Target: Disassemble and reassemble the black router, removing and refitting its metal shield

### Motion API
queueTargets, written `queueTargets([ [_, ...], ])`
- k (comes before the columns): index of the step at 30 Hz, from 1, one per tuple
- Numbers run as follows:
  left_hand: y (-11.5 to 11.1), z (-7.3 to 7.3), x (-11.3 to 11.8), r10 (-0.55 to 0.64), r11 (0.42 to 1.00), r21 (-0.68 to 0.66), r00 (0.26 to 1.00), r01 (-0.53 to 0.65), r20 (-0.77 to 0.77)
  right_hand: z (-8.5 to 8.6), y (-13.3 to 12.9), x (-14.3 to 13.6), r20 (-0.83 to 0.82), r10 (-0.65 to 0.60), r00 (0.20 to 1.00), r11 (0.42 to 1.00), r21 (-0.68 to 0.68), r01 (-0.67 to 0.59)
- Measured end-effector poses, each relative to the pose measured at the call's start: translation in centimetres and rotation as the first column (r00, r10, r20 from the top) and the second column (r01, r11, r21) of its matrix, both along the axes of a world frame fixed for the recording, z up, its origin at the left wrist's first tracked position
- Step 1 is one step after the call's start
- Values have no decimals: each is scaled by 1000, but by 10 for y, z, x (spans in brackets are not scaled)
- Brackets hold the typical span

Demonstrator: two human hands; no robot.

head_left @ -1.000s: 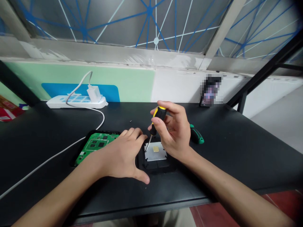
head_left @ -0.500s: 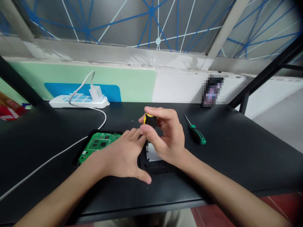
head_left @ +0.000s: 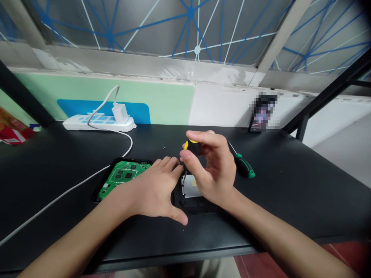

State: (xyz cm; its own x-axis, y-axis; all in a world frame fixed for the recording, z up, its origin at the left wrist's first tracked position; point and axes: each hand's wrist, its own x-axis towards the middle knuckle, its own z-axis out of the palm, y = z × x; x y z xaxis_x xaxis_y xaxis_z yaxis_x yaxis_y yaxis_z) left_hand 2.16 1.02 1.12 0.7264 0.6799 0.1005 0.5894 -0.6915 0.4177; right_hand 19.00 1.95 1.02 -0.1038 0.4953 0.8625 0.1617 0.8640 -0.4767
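Pinched between the thumb and fingers of my right hand is a screwdriver with a yellow and black handle. Its thin shaft slants down to the left edge of a silver metal plate set in a black casing. Thumb spread wide, my left hand lies over the near left side of that casing; its fingertips are partly hidden. Beneath and left of this hand, a green circuit board sits in a black shell. My right hand covers part of the plate.
A second screwdriver, green and black, lies right of my hands. At the back stand a white power strip with a plugged-in charger and a phone leaning on the wall. A white cable crosses the left side.
My right hand and its screwdriver have shifted a little to the right, and the shaft leans more. More of the silver plate shows. My left hand stays nearly in place.
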Motion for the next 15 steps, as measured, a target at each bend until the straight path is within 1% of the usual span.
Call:
queueTargets([
  [2, 0, 2, 1, -9, 1000, -22, 999, 8, -44, 0, -1, 1, -1, 27, 1000, 997, -77, -27],
  [4, 0, 3, 1, -6, 999, -35, 997, 3, -73, 0, -2, 2, -28, 86, 996, 988, -129, -88],
  [6, 0, 4, 2, -1, 999, -34, 996, -1, -84, 0, -2, 1, -72, 144, 987, 977, -150, -154],
  [9, 0, 5, 2, 2, 1000, -25, 995, -5, -97, 0, -3, 0, -126, 189, 974, 965, -162, -208],
  [12, 0, 4, 2, 7, 1000, -26, 994, -10, -112, -1, -2, 1, -141, 191, 971, 964, -161, -213],
  [15, 0, 3, 1, 10, 1000, -21, 996, -12, -88, -1, 0, 2, -104, 143, 984, 976, -149, -157],
])
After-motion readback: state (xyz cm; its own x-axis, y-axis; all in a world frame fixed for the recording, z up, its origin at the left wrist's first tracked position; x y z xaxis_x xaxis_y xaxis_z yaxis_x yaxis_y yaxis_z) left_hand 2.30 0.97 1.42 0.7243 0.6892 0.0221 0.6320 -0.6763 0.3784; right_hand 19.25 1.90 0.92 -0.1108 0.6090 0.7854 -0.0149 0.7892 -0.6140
